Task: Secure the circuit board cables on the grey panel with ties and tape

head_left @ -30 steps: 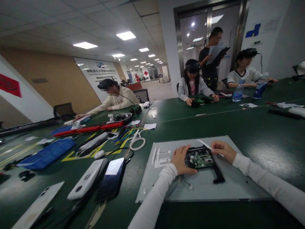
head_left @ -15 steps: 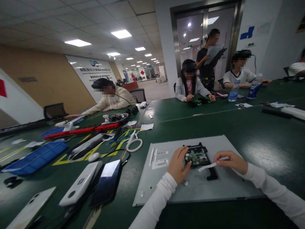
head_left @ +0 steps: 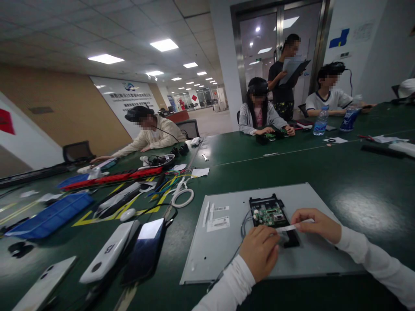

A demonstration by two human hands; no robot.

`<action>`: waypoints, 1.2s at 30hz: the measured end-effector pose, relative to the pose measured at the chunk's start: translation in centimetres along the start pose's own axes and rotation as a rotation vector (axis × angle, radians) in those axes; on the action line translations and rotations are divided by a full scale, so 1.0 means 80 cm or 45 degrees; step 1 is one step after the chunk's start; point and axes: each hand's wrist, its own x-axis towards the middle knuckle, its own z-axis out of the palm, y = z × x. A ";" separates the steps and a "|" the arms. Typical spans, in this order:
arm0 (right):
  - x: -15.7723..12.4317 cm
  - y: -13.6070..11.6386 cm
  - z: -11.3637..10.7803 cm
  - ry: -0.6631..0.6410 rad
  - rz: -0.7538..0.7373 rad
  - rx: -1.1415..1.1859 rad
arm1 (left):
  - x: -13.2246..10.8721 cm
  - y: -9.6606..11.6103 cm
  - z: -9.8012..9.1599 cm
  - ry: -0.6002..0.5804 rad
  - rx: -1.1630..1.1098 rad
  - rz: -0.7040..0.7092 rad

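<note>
A grey metal panel (head_left: 223, 248) lies flat on the green table in front of me. On it sits a black frame with a green circuit board (head_left: 268, 214). My left hand (head_left: 260, 251) is curled just below the board and pinches one end of a thin white strip (head_left: 289, 227). My right hand (head_left: 319, 224) pinches the other end, right of the board. Thin grey wires (head_left: 242, 224) loop out beside the board. White labels (head_left: 218, 219) are stuck to the panel's left part.
Left of the panel lie a dark phone (head_left: 147, 248), white devices (head_left: 109, 252), a white mouse (head_left: 127, 214), a coiled white cable (head_left: 182, 197), blue trays (head_left: 48, 214) and a red strip (head_left: 113, 176). Other people sit across the table; one stands by the glass doors. Water bottles (head_left: 320, 122) stand far right.
My left hand left the circuit board and moved down and right to take one end of the white strip. My right hand carried the strip down from the board's top edge.
</note>
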 end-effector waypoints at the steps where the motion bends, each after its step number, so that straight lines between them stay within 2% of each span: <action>1: 0.000 0.001 0.000 -0.002 0.006 0.008 | 0.000 0.000 0.000 -0.006 -0.007 0.000; 9: 0.001 0.005 -0.001 -0.034 0.090 0.038 | 0.001 -0.001 0.005 -0.065 -0.053 0.017; 16: -0.001 0.008 -0.003 -0.045 0.172 0.212 | 0.003 0.000 -0.001 -0.079 -0.051 0.051; 21: 0.001 0.010 -0.001 -0.057 0.208 0.142 | 0.002 -0.001 0.001 -0.108 -0.046 0.021; 31: 0.004 0.016 -0.003 0.039 0.054 -0.101 | 0.002 0.000 0.002 -0.151 -0.038 0.000; 36: 0.005 0.022 -0.004 0.090 0.060 -0.104 | 0.002 0.000 0.003 -0.142 -0.035 0.001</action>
